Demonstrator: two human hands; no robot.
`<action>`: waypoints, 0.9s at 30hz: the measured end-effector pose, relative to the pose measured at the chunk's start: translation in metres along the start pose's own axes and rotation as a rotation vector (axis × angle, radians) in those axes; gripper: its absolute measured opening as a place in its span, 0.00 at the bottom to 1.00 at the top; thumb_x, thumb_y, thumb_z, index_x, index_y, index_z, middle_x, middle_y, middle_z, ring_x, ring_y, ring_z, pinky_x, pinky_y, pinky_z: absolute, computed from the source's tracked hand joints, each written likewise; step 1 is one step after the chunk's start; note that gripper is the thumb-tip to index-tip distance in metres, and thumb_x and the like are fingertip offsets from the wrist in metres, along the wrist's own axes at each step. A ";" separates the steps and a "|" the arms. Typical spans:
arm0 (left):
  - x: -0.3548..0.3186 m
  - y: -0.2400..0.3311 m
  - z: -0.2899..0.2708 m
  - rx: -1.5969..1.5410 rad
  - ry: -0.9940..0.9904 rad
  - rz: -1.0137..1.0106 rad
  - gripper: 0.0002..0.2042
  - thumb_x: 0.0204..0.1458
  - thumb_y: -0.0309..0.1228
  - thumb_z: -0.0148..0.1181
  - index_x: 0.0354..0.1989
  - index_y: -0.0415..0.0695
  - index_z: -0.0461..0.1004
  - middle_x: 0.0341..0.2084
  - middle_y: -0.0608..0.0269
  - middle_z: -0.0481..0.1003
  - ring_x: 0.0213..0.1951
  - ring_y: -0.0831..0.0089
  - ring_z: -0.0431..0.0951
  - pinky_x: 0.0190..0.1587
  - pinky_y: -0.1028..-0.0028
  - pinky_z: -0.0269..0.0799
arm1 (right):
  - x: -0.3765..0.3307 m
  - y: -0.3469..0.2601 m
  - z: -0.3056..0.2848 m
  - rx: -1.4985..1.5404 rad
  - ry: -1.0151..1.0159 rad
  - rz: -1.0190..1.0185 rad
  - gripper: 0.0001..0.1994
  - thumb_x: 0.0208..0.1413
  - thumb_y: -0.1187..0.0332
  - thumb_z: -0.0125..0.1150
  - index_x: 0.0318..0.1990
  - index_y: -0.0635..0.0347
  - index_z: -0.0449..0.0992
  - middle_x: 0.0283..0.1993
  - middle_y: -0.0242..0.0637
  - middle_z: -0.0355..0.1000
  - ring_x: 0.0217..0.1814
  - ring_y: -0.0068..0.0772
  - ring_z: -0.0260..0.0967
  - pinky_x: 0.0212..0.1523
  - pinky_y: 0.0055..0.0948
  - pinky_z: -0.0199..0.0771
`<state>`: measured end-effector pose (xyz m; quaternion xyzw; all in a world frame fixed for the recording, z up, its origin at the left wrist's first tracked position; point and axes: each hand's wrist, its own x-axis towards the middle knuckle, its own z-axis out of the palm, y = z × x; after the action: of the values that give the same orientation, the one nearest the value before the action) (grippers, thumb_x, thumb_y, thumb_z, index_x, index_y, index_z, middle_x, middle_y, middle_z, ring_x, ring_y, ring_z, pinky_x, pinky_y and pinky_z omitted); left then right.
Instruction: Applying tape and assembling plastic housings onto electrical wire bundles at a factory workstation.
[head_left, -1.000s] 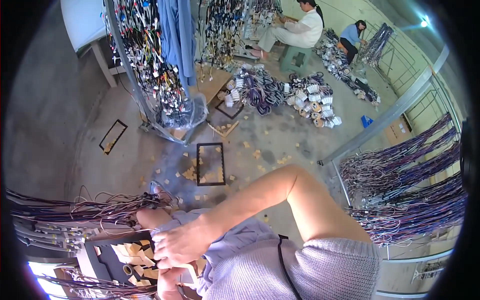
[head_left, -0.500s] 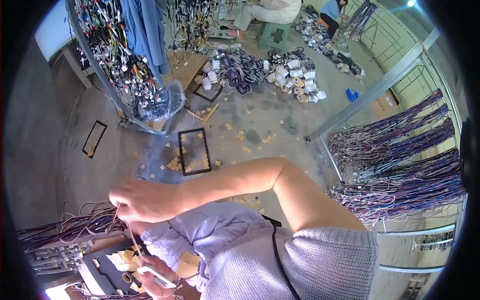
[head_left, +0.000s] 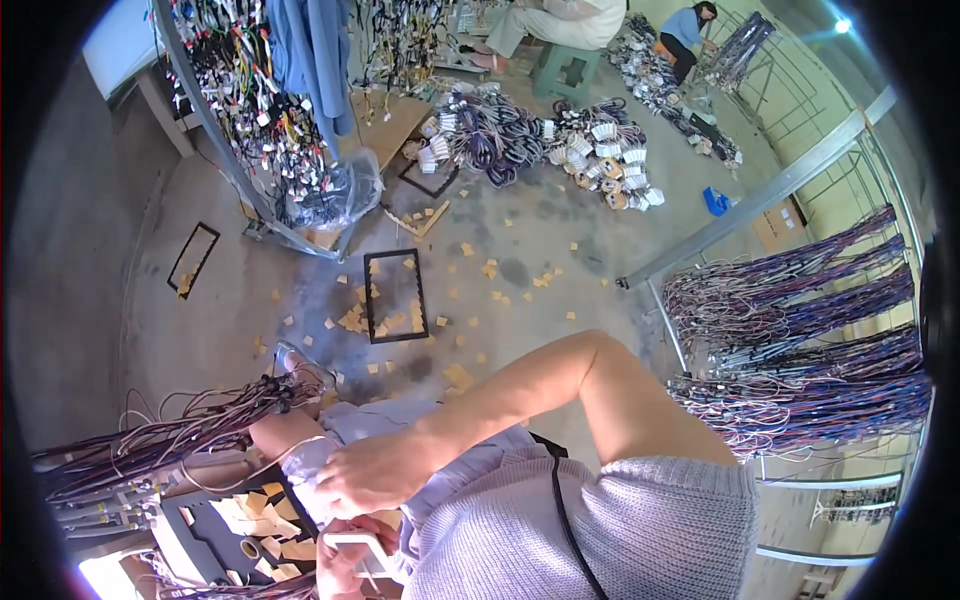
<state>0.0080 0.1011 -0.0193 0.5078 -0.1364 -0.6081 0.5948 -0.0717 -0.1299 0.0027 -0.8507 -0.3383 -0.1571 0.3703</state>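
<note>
My right hand (head_left: 372, 472) is over my lap, its fingers curled and pointing down just above my left hand. What its fingertips hold, if anything, is hidden. My left hand (head_left: 340, 568) is closed around a white bent plastic piece (head_left: 350, 540), whose exact kind I cannot make out; a thin wire shows below it. To the left, a bundle of dark and pink cables (head_left: 200, 430) runs across beside my knee. One pale wire (head_left: 285, 466) loops from that side toward my right hand.
A black tray (head_left: 190, 530) with yellow paper pieces and a tape roll (head_left: 250, 549) sits lower left. Black frames (head_left: 396, 338) and paper scraps lie on the floor. Cable racks (head_left: 800, 390) stand at right, coiled harnesses (head_left: 500, 135) ahead. Two people (head_left: 575, 15) work farther off.
My right hand has come down and to the right from its raised position, where it held a wire taut, to beside my left hand. My left hand has shifted slightly right with the white piece.
</note>
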 end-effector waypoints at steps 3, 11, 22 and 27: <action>-0.004 0.008 0.021 0.000 0.050 -0.105 0.20 0.42 0.37 0.64 0.39 0.35 0.68 0.25 0.48 0.75 0.25 0.62 0.78 0.29 0.69 0.77 | -0.012 -0.006 -0.005 0.117 -0.096 0.188 0.13 0.55 0.69 0.47 0.22 0.69 0.67 0.30 0.46 0.66 0.36 0.45 0.67 0.38 0.42 0.68; -0.028 -0.015 0.041 0.169 0.055 -0.026 0.25 0.46 0.15 0.50 0.57 0.35 0.61 0.37 0.59 0.76 0.40 0.71 0.77 0.43 0.72 0.74 | -0.017 -0.039 0.010 0.305 -0.036 0.123 0.09 0.58 0.69 0.50 0.35 0.66 0.73 0.32 0.41 0.62 0.36 0.41 0.63 0.37 0.36 0.66; -0.032 -0.031 0.100 0.268 -0.012 0.101 0.15 0.53 0.26 0.50 0.49 0.38 0.64 0.36 0.53 0.72 0.40 0.64 0.75 0.43 0.70 0.69 | -0.026 -0.062 -0.020 0.493 -0.177 0.446 0.06 0.45 0.74 0.65 0.31 0.61 0.75 0.28 0.37 0.65 0.32 0.40 0.67 0.34 0.36 0.68; -0.037 -0.013 0.107 0.264 0.017 0.107 0.15 0.49 0.25 0.51 0.47 0.37 0.66 0.34 0.51 0.73 0.40 0.61 0.77 0.43 0.68 0.71 | -0.025 -0.064 -0.029 0.404 -0.194 0.408 0.06 0.43 0.75 0.64 0.30 0.60 0.75 0.27 0.36 0.63 0.30 0.39 0.66 0.33 0.34 0.68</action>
<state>-0.0916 0.0895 0.0349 0.5788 -0.2369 -0.5479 0.5556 -0.1347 -0.1309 0.0428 -0.8212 -0.2187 0.0729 0.5220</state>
